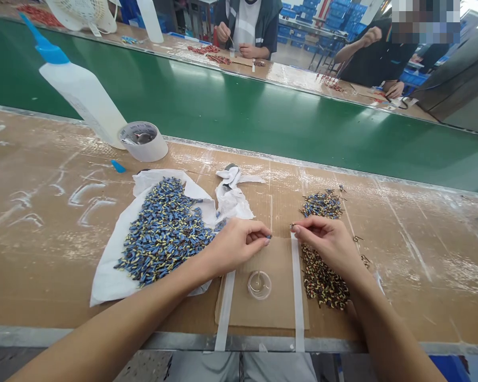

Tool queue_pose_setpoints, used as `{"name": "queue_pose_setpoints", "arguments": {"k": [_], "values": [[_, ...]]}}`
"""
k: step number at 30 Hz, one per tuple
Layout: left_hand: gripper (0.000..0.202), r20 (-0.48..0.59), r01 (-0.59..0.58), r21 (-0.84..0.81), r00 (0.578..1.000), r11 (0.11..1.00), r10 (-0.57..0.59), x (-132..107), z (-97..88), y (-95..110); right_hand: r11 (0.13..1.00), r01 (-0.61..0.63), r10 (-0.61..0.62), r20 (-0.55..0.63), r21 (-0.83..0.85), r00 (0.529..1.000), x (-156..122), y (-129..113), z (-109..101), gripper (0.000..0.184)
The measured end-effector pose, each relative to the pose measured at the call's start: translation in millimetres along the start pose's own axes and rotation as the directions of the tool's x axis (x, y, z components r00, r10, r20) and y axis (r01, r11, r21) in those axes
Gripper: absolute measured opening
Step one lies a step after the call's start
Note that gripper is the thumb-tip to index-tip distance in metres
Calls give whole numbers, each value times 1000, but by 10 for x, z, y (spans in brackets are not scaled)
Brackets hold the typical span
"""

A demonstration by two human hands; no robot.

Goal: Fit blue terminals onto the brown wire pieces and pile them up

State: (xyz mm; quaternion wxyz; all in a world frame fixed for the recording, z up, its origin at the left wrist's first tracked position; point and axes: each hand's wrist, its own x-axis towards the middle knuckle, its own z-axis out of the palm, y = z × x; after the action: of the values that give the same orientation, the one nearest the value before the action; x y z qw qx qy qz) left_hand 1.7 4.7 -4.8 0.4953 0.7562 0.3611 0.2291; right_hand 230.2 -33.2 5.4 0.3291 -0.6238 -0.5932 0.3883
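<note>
My left hand (242,239) is closed in a pinch on a small blue piece (268,237). To its left, a heap of small blue, yellow and dark pieces (167,233) lies on a white sheet (111,270). My right hand (330,241) pinches a tiny dark piece (292,226) between thumb and forefinger. Beneath and beside that hand spreads a pile of small brown and yellow pieces (324,284); a smaller blue and yellow pile (322,204) lies beyond it. Below and between both hands, a small clear cup (259,285) stands on a taped cardboard piece (263,315).
A white squeeze bottle (83,101) with a blue nozzle leans beside a tape roll (145,142). Crumpled white paper (233,196) lies behind my left hand. A green belt (231,109) runs across, and two people (247,32) work on its far side.
</note>
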Motion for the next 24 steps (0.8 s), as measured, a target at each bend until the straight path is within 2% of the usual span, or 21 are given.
{"name": "queue_pose_setpoints", "arguments": {"k": [5, 13, 17, 21, 24], "values": [[18, -36, -69, 153, 997, 986, 75, -11, -17, 78, 992, 25, -39, 113, 122, 993, -89, -136, 219, 20], [18, -64, -37, 164, 997, 986, 48, -6, 14, 71, 964, -28, 8, 79, 264, 997, -97, -130, 348, 25], [16, -84, -48, 186, 994, 981, 65, -8, 36, 43, 962, -38, 15, 89, 270, 996, -108, -143, 365, 27], [14, -108, -147, 270, 977, 952, 182, -14, 40, 16, 968, -44, 19, 101, 248, 995, -119, -141, 370, 27], [17, -117, -218, 395, 952, 892, 284, -23, 37, 2, 966, -32, 4, 109, 255, 994, -129, -138, 394, 25]]}}
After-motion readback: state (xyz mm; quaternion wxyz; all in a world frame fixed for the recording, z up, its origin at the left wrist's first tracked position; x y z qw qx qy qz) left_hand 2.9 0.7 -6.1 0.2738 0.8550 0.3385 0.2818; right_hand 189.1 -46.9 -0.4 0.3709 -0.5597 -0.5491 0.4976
